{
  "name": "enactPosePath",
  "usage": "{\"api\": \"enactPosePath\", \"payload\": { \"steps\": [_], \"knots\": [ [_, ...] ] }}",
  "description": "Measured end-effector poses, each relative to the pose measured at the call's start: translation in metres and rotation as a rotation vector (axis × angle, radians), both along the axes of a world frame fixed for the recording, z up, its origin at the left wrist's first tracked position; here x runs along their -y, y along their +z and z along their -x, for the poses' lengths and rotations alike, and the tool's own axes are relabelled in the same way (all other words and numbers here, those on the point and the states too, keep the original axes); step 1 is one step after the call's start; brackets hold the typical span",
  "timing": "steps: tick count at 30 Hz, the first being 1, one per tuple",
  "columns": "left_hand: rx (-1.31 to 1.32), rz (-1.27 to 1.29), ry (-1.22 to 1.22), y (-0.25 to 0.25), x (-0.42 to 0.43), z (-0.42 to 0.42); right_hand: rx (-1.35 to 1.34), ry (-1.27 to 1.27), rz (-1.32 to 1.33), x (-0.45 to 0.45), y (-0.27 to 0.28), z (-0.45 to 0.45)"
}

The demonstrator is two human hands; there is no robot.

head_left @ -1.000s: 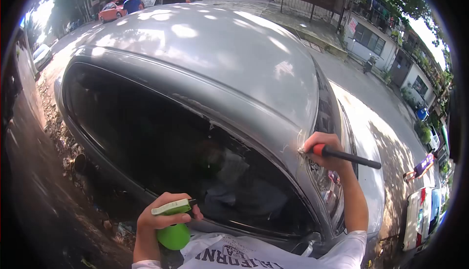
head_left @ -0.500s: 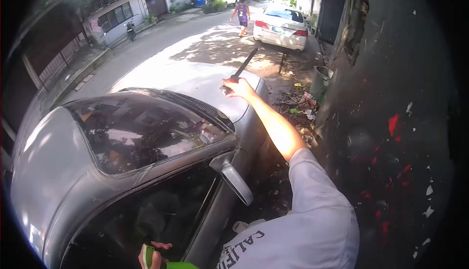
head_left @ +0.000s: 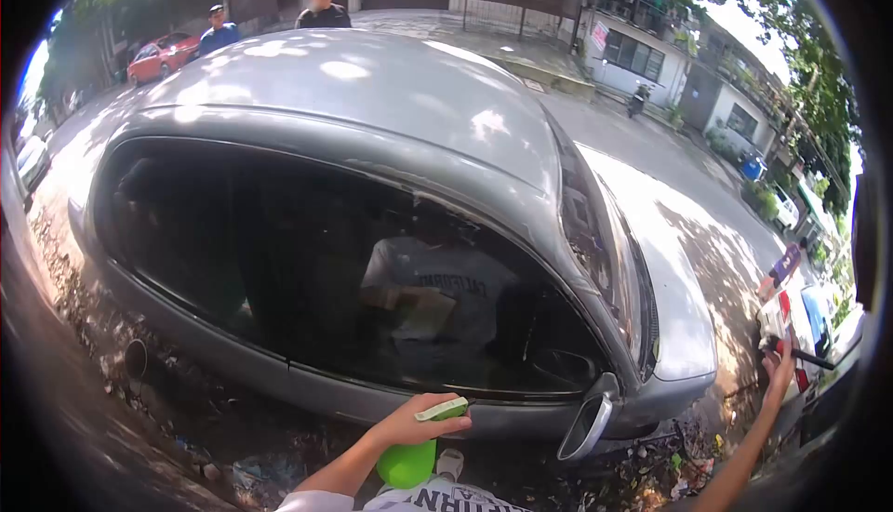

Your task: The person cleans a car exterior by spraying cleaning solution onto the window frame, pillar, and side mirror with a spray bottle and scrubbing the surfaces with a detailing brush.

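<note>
Clasping the green sprayer [head_left: 407, 464] high should give the left hand [head_left: 419, 424] control; the right hand [head_left: 779, 363] clamps, perhaps, a brush [head_left: 814, 357].

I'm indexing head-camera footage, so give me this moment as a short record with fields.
Vehicle: gray car with a dark side window
Left hand: holds a green spray bottle
Right hand: grips a black-handled tool, off the gray car
Beyond the roof: a person in blue, a person in black
Upper left: red car
</note>
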State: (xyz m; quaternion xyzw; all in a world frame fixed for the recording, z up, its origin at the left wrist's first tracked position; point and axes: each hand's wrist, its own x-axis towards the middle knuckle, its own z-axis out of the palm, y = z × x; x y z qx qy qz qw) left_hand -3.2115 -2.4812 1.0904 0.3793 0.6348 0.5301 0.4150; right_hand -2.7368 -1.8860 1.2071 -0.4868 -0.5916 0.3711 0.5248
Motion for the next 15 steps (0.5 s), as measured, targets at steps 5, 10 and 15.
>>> {"api": "enactPosePath", "payload": {
  "steps": [5,10,15],
  "knots": [
    [-0.094,0.069,0.141,-0.038,0.061,-0.007,-0.112,0.558,0.126,0.209,-0.132,0.206],
    [-0.011,0.221,0.297,-0.073,0.131,-0.014,-0.268,0.89,0.255,0.364,-0.181,0.299],
    [0.058,0.296,0.396,-0.109,0.179,-0.016,-0.123,1.146,0.562,0.457,-0.227,0.318]
  ]
}}
